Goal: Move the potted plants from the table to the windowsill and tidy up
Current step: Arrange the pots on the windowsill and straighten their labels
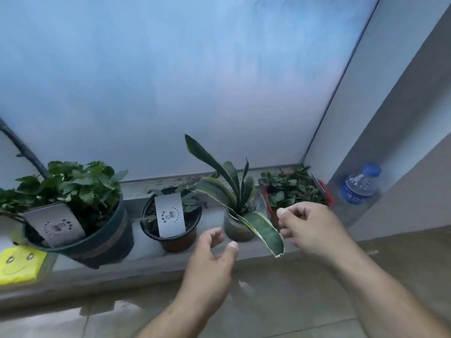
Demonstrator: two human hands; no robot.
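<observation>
Several potted plants stand in a row on the windowsill (212, 215). From the left: a leafy plant in a dark green pot (102, 237) with a white card, a black-and-brown pot (178, 240) with a white card, a snake plant in a small grey pot (235, 228), and a leafy plant in a red pot (328, 193). My left hand (210, 262) hovers open just left of the grey pot, touching nothing. Just right of that pot, my right hand (310, 228) hangs with its fingers loosely curled and apart, next to the drooping leaf.
A blue-capped water bottle (358, 189) stands in the right corner of the sill by the wall. A yellow smiley-face sponge (19, 264) lies at the sill's left end. Frosted window glass rises behind the pots. A tiled floor lies below the sill's front edge.
</observation>
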